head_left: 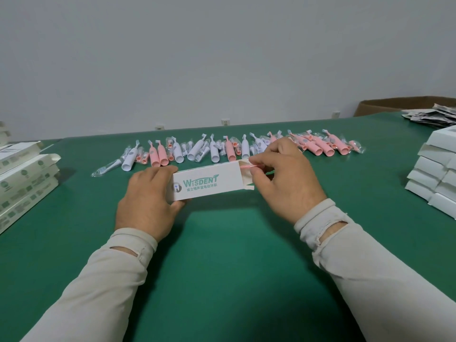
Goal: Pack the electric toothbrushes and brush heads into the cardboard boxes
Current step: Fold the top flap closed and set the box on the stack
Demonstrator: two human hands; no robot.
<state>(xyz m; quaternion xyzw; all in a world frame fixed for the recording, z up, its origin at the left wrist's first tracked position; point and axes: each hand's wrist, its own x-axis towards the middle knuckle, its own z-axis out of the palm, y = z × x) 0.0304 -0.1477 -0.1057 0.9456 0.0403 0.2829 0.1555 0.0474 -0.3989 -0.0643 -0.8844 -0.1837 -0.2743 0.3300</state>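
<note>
White cardboard box [209, 181] sits gripped in left hand [145, 201] fingers (curled), right hand [283, 178] fingers pinching pink brush head [249, 165].

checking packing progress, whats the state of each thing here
white box: right end open, flaps out
pink brush piece: partly inside the open end
left hand: grips the box's closed end
right hand: pinches the pink piece
toothbrushes: unpacked, lying in a row
box stack: stacked at right
</note>
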